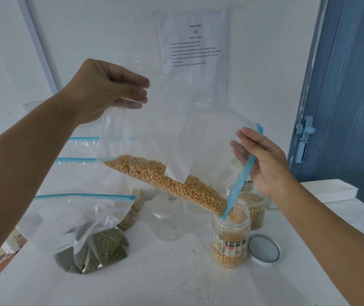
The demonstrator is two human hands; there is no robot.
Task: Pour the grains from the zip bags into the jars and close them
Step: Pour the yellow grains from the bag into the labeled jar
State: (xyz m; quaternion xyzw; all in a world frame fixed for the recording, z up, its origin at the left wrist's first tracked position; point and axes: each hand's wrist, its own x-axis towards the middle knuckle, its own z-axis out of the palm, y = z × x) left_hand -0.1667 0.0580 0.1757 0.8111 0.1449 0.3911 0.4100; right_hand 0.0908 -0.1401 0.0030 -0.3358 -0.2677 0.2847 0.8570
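We are tilting the clear zip bag of yellow corn kernels [165, 180], left hand [101, 91] pinching its raised bottom, right hand [262, 160] gripping the blue zip edge (mouth pointing down into the clear plastic jar [230, 239]).

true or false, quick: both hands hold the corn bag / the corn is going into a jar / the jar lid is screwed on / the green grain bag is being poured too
1. Both hands hold the corn bag: true; the left hand grips its raised bottom, the right hand its blue zip edge.
2. Corn is going into a jar: true; the bag mouth sits in the jar opening.
3. The lid is screwed on: false; it lies on the table beside the jar.
4. The green grain bag is being poured: false; it rests on the table, untouched.
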